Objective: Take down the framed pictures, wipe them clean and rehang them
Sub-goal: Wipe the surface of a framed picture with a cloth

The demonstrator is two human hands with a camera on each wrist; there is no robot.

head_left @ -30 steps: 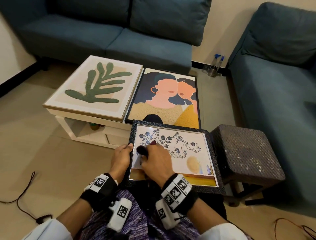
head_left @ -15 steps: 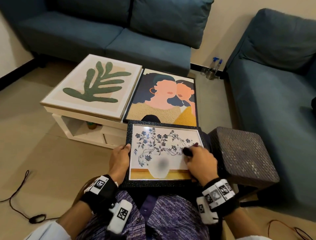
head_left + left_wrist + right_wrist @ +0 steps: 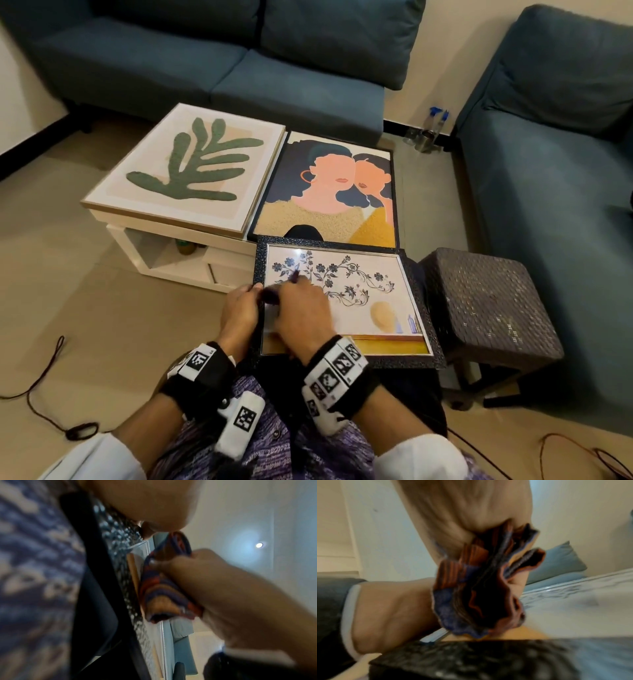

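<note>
two large pictures (image 3: 185, 178) are lying flat on the white bench (image 3: 164, 246), and the floral picture (image 3: 342, 301) is resting on the person's lap. the left hand (image 3: 239, 311) is gripping that picture's left frame edge, thumb on top. the right hand (image 3: 301, 315) is clutching a bunched striped cloth (image 3: 481, 588), pressing it on the glass near the left hand.

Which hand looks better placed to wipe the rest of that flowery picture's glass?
The right hand, probably. It already grips the striped cloth against the glass of the floral picture, while the left hand holds the frame's left edge, steadying it.
</note>
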